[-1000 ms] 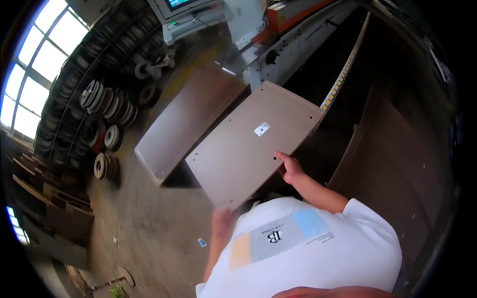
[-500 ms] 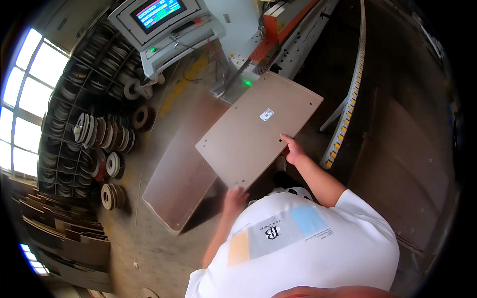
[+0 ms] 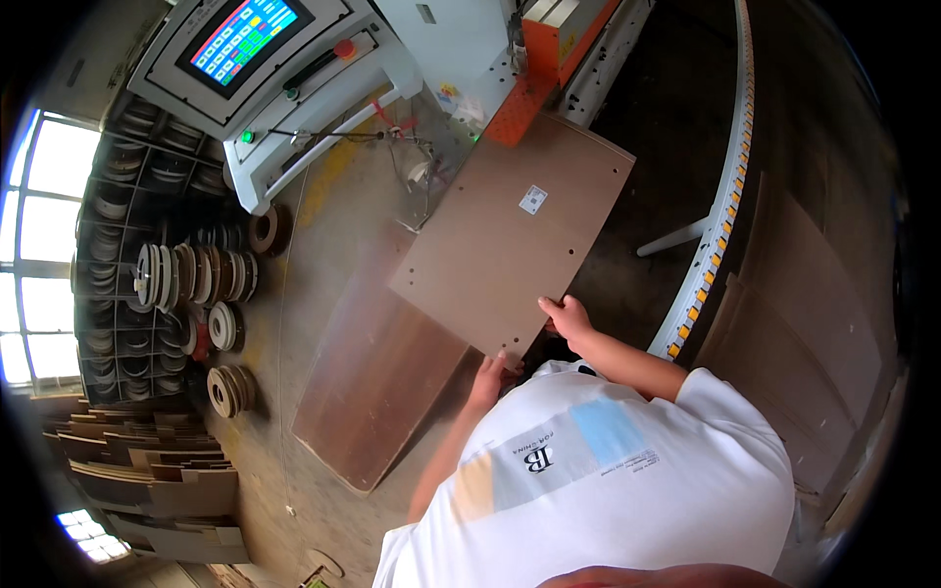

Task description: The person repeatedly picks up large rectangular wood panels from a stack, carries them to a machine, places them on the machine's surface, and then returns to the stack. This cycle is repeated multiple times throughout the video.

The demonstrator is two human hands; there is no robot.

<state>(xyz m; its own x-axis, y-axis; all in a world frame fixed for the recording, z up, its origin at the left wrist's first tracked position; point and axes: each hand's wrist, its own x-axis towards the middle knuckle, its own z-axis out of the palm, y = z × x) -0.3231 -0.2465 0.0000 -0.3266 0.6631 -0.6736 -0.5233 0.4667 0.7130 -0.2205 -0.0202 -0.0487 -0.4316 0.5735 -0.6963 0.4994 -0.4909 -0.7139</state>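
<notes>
A brown rectangular panel [image 3: 490, 250] with small drilled holes and a white label [image 3: 533, 200] lies flat in front of me. My left hand [image 3: 495, 375] grips its near end, the thumb on top close to a hole. Around the right-hand edge my right hand [image 3: 565, 318] is closed, thumb on the upper face and fingers hidden beneath. The panel's far end reaches under the orange guard [image 3: 520, 110] of a grey machine [image 3: 456, 59].
A control console [image 3: 284, 88] with a lit screen stands at the far left. Left of the panel is a worn brown board [image 3: 377, 392]. Edging rolls [image 3: 201, 274] and stacked boards [image 3: 147, 461] line the left. A curved rail with yellow rollers [image 3: 720, 235] runs along the right.
The panel's far end has moved forward, in under the orange guard. My left hand has shifted right and up with it, while my right hand is nearer the panel's close end.
</notes>
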